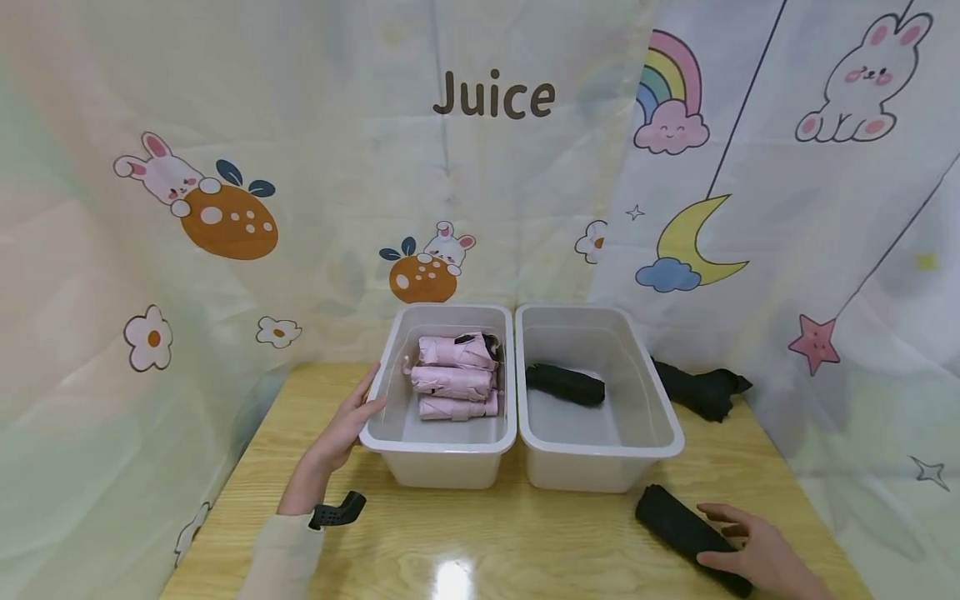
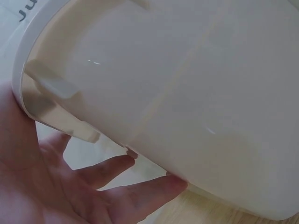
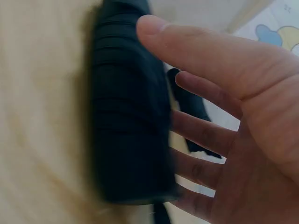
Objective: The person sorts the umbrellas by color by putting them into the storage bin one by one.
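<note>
At the left rim of a white plastic bin [image 1: 450, 462], my left hand [image 1: 347, 425] holds on with the thumb over the edge. Its fingers [image 2: 149, 193] lie spread along the outer wall. Several pink folded umbrellas [image 1: 452, 383] are stacked inside that bin. My right hand [image 1: 765, 550] is at a black folded umbrella [image 1: 678, 525] on the table, thumb [image 3: 187, 42] over it and fingers loosely extended along its far side. Beside the first bin, a second white bin [image 1: 585, 471] contains one black folded umbrella [image 1: 566, 384].
Another black folded umbrella [image 1: 701, 390] lies on the wooden table [image 1: 390, 542] behind the right bin. A printed curtain [image 1: 510, 192] with cartoon rabbits hangs close behind and along both sides. The two bins stand side by side, rims nearly together.
</note>
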`<state>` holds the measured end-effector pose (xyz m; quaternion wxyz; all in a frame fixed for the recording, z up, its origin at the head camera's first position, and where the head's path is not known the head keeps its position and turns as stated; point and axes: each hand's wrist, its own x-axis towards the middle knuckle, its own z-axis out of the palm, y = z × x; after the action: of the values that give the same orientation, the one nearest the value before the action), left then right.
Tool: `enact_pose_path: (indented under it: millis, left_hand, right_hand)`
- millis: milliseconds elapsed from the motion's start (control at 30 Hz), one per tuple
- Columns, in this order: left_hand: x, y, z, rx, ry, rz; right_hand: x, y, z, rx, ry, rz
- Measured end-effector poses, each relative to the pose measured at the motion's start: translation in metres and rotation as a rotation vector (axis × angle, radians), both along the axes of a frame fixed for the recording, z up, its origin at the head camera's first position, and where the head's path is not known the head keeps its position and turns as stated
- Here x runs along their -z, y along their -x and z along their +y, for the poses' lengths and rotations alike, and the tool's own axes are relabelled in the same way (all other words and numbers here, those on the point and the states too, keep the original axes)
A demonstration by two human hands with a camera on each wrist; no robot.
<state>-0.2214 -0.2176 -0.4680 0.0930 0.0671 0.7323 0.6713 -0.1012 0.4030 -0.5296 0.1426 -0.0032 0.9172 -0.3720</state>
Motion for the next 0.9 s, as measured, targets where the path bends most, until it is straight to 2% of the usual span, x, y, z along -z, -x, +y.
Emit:
enact_pose_path:
  millis: [133,233,367,500,567,767,900]
  left_hand:
    - [0.001,0.002,0.003,-0.013,-0.004,-0.01]
    - [0.001,0.003,0.004,-0.014,-0.008,-0.011]
    - [0.0,0.004,0.006,-0.013,-0.02,-0.018]
    - [-0.001,0.003,0.006,-0.023,-0.031,-0.02]
    - [-0.001,0.001,0.005,-0.027,-0.035,-0.019]
    - [0.003,-0.005,0.003,-0.013,-0.024,-0.032]
    - [0.004,-0.003,0.003,-0.011,-0.026,-0.008]
  right_hand:
    - [0.013,-0.007,-0.008,0.07,-0.09,-0.014]
    - [0.02,-0.011,-0.011,0.101,-0.124,0.015]
    - [0.026,-0.013,-0.01,0.056,-0.151,0.089]
    - [0.03,-0.011,-0.01,-0.054,-0.194,0.23]
    - [0.033,-0.01,-0.013,-0.073,-0.21,0.292]
    - [0.037,-0.01,-0.022,0.049,-0.191,0.321]
    - [0.025,-0.011,-0.021,0.149,-0.158,0.334]
